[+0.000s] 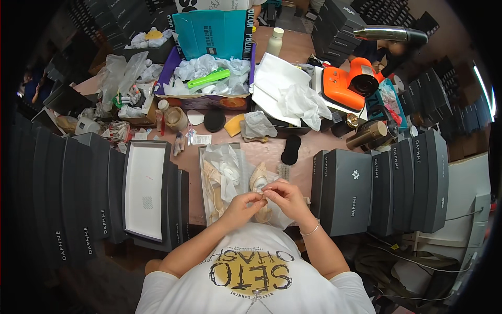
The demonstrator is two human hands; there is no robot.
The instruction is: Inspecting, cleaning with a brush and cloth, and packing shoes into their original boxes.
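My left hand point(243, 208) and my right hand point(287, 199) meet in front of me, fingertips pinched close together. What lies between the fingers is too small to make out; it may be part of a strap. Just under them, a beige woman's shoe point(258, 171) rests on thin white wrapping, its toe pointing away from me. Both hands partly cover its back end. To the left stands an open grey shoebox point(201, 157) with a matching beige shoe point(212, 179) and crumpled white tissue paper point(226, 166) inside.
Dark grey shoeboxes point(349, 191) stand in rows on both sides, with an upturned white-lined lid point(146, 183) at left. Behind are a purple carton point(204, 97) of tissue with a green tool point(208, 78), an orange machine point(340, 86), a black insole-shaped pad point(291, 149) and jars.
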